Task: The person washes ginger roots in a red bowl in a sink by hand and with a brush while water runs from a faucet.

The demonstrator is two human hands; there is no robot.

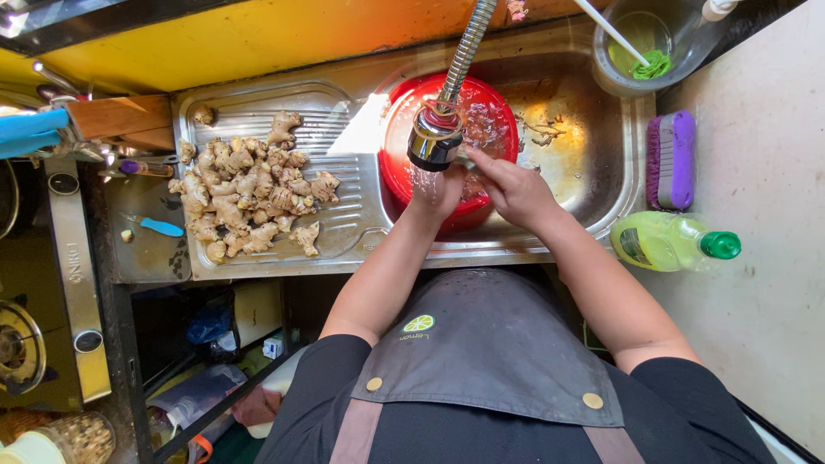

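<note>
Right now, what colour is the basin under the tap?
Red: the basin in the sink, both hands over it. Shows best in the head view.

Black short sleeves, grey apron (490,344)

Left forearm: bare, stretched forward and slightly rightward from a short black sleeve. Left hand (440,191): at the far end of the reach, wet, back facing up, fingers curled under and mostly hidden (grip not readable). Right forearm: bare, angled forward and leftward, crossing in toward the other. Right hand (514,187): just beside the left, nearly touching, knuckles up, fingers bent and pinched together, thumb pointing left. Both elbows bent outward, wrists close together.
</note>
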